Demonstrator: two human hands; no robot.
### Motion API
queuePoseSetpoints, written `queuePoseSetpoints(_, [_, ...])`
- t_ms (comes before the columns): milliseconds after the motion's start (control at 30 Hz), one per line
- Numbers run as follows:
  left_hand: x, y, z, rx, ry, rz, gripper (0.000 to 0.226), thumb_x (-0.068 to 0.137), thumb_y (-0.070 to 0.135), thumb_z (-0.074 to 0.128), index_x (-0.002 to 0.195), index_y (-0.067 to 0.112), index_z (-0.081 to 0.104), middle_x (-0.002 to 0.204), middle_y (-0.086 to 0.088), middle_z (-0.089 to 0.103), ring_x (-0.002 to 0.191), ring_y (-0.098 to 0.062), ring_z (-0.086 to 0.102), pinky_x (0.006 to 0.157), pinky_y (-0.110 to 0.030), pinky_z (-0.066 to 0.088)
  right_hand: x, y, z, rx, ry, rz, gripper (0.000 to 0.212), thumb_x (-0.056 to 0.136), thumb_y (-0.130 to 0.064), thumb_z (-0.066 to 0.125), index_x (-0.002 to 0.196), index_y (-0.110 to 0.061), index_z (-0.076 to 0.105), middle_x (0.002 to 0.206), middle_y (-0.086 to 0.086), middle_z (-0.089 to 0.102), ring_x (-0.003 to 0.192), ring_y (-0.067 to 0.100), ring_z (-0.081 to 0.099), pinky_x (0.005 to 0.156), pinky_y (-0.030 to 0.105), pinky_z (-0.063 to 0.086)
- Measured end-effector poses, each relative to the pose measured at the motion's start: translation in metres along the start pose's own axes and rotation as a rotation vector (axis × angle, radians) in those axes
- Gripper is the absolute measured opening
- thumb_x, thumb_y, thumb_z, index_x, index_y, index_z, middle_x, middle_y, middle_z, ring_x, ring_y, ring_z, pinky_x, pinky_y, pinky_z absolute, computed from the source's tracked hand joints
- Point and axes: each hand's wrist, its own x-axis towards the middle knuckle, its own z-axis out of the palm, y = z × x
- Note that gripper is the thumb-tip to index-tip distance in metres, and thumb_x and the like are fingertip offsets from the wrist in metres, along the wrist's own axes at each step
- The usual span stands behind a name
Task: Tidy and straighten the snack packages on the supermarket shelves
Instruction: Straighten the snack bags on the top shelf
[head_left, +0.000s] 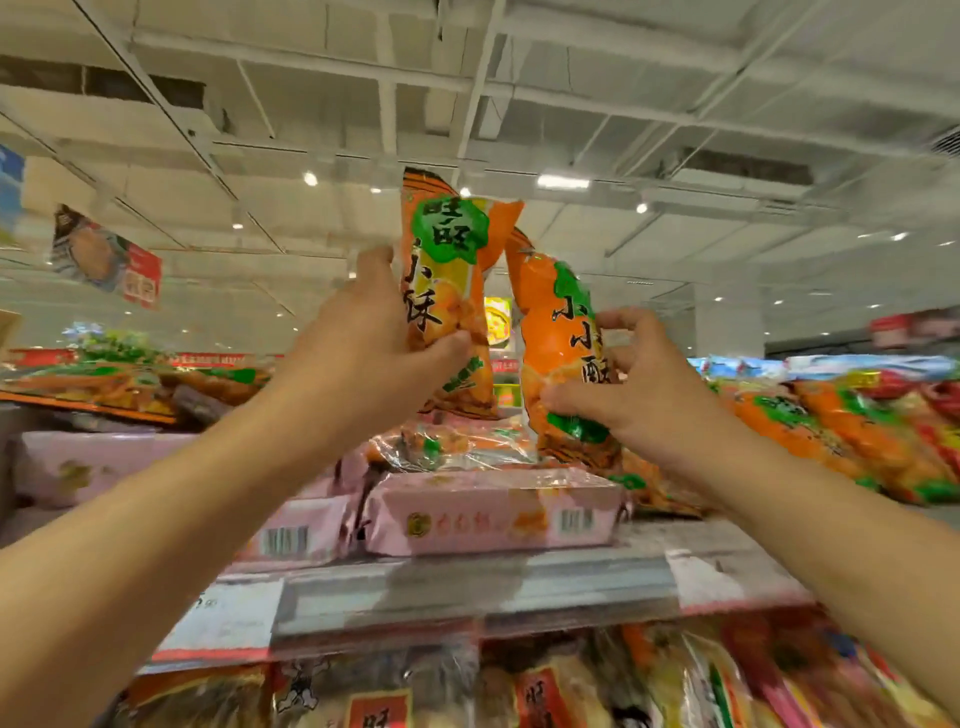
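Two orange and green snack bags stand upright above the top shelf (467, 587). My left hand (374, 338) grips the left bag (447, 270) round its middle, thumb in front. My right hand (623, 379) pinches the right bag (561, 332) near its lower half, and this bag leans slightly left. Both bags are held over a flat orange bag (447, 447) lying on a pink package (488, 514) at the shelf's front.
More pink packages (78, 462) lie on the left of the top shelf. A pile of orange bags (831, 436) lies on the right. Price tags (223, 618) run along the shelf edge. Below, another shelf holds several snack bags (545, 691).
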Motion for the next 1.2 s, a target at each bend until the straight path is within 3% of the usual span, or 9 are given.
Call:
queuePoseSetpoints(133, [-0.008, 0.039, 0.048, -0.138, -0.117, 0.005, 0.048, 0.075, 0.045, 0.072, 0.103, 0.034, 0.035, 0.083, 0.022, 0.047, 0.069, 0.011, 0.047, 0.055, -0.013, 0.029, -0.03, 0.026, -0.057, -0.083, 0.039, 0.025, 0.097, 0.048, -0.039, 0.088, 0.126, -0.046, 0.032, 0.106, -0.015, 0.065, 0.086, 0.008, 0.071, 0.08, 0.037, 0.059])
queuePoseSetpoints(200, [-0.012, 0.066, 0.071, -0.179, -0.158, 0.041, 0.038, 0.075, 0.043, 0.073, 0.094, 0.032, 0.042, 0.084, 0.018, 0.053, 0.071, 0.007, 0.05, 0.054, -0.016, 0.031, -0.046, 0.034, -0.09, -0.099, 0.061, 0.032, 0.106, 0.045, -0.042, 0.087, 0.135, -0.043, 0.032, 0.119, -0.011, 0.061, 0.093, 0.01, 0.07, 0.084, 0.039, 0.058])
queuePoseSetpoints(400, [-0.029, 0.154, 0.137, -0.3, -0.249, 0.066, 0.046, 0.075, 0.046, 0.074, 0.108, 0.023, 0.049, 0.095, 0.006, 0.062, 0.083, -0.009, 0.058, 0.065, -0.029, 0.046, -0.096, 0.06, -0.195, -0.243, 0.152, 0.035, 0.105, 0.042, -0.054, 0.085, 0.133, -0.05, 0.032, 0.126, -0.012, 0.058, 0.103, 0.009, 0.066, 0.091, 0.043, 0.055])
queuePoseSetpoints(533, [-0.043, 0.222, 0.188, -0.314, -0.274, 0.06, 0.049, 0.073, 0.051, 0.071, 0.104, 0.028, 0.04, 0.091, 0.011, 0.057, 0.075, 0.0, 0.052, 0.055, -0.022, 0.035, -0.123, 0.09, -0.273, -0.3, 0.149, 0.034, 0.109, 0.044, -0.055, 0.084, 0.138, -0.046, 0.03, 0.127, -0.017, 0.056, 0.116, 0.009, 0.059, 0.098, 0.041, 0.051])
queuePoseSetpoints(700, [-0.054, 0.305, 0.258, -0.287, -0.303, 0.038, 0.049, 0.075, 0.056, 0.069, 0.106, 0.027, 0.044, 0.093, 0.012, 0.056, 0.075, 0.001, 0.051, 0.054, -0.02, 0.031, -0.149, 0.13, -0.371, -0.277, 0.093, 0.054, 0.091, 0.044, -0.056, 0.086, 0.116, -0.071, 0.032, 0.112, -0.036, 0.055, 0.101, -0.014, 0.058, 0.073, 0.009, 0.05])
queuePoseSetpoints(867, [-0.053, 0.356, 0.312, -0.245, -0.348, 0.044, 0.054, 0.076, 0.057, 0.067, 0.114, 0.023, 0.049, 0.102, 0.003, 0.06, 0.084, -0.011, 0.057, 0.061, -0.028, 0.04, -0.157, 0.17, -0.436, -0.209, 0.066, 0.108, 0.098, 0.043, -0.058, 0.086, 0.125, -0.064, 0.032, 0.123, -0.024, 0.056, 0.105, -0.001, 0.062, 0.081, 0.029, 0.058])
queuePoseSetpoints(1000, [-0.049, 0.37, 0.341, -0.221, -0.337, 0.015, 0.046, 0.079, 0.055, 0.067, 0.105, 0.026, 0.042, 0.092, 0.013, 0.054, 0.077, 0.003, 0.048, 0.057, -0.02, 0.033, -0.143, 0.19, -0.457, -0.251, 0.046, 0.121, 0.087, 0.044, -0.06, 0.084, 0.108, -0.075, 0.027, 0.107, -0.043, 0.052, 0.094, -0.014, 0.06, 0.065, 0.012, 0.054])
queuePoseSetpoints(1067, [-0.044, 0.371, 0.352, -0.186, -0.339, -0.015, 0.047, 0.08, 0.056, 0.065, 0.106, 0.03, 0.036, 0.089, 0.019, 0.045, 0.075, 0.005, 0.043, 0.055, -0.018, 0.029, -0.131, 0.199, -0.46, -0.266, 0.046, 0.105, 0.088, 0.047, -0.054, 0.086, 0.108, -0.073, 0.026, 0.101, -0.05, 0.048, 0.091, -0.022, 0.055, 0.058, 0.007, 0.049])
queuePoseSetpoints(1200, [-0.025, 0.364, 0.376, -0.15, -0.306, -0.049, 0.051, 0.083, 0.051, 0.067, 0.115, 0.02, 0.043, 0.093, 0.01, 0.048, 0.074, 0.002, 0.044, 0.056, -0.02, 0.031, -0.094, 0.224, -0.46, -0.258, 0.104, 0.105, 0.101, 0.056, -0.03, 0.092, 0.133, -0.045, 0.03, 0.1, -0.026, 0.057, 0.082, -0.015, 0.061, 0.059, 0.01, 0.049])
